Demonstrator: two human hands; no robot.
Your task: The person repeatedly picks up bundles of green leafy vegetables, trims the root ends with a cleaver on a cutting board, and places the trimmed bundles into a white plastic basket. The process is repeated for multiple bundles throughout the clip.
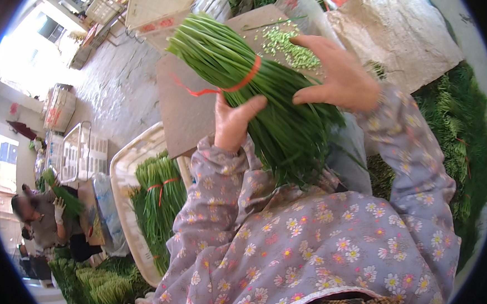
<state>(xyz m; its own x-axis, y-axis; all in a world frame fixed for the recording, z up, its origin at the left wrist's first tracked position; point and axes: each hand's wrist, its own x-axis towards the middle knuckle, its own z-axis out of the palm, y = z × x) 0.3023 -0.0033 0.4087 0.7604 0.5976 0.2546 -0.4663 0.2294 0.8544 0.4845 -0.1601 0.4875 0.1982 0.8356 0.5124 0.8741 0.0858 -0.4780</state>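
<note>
A thick bunch of green garlic chives (283, 112) with pale cut ends slants across the middle, bound by an orange-red tie (245, 76) whose loose tail hangs to the left. My left hand (235, 121) supports the bunch from below, just under the tie, thumb across the stems. Over the bunch's right side is my right hand (339, 73), thumb and fingers spread, the thumb tip at the leaves. Behind the bunch lies a brown board (182, 109) bearing small pale-green cut pieces (289, 44).
A white plastic crate (123, 201) with tied chive bunches (158, 195) stands at left. More greens (456, 139) are piled at right beside a woven sack (399, 38). A gloved co-worker (49, 218) holds greens at far left. Another pale crate (151, 11) is behind the board.
</note>
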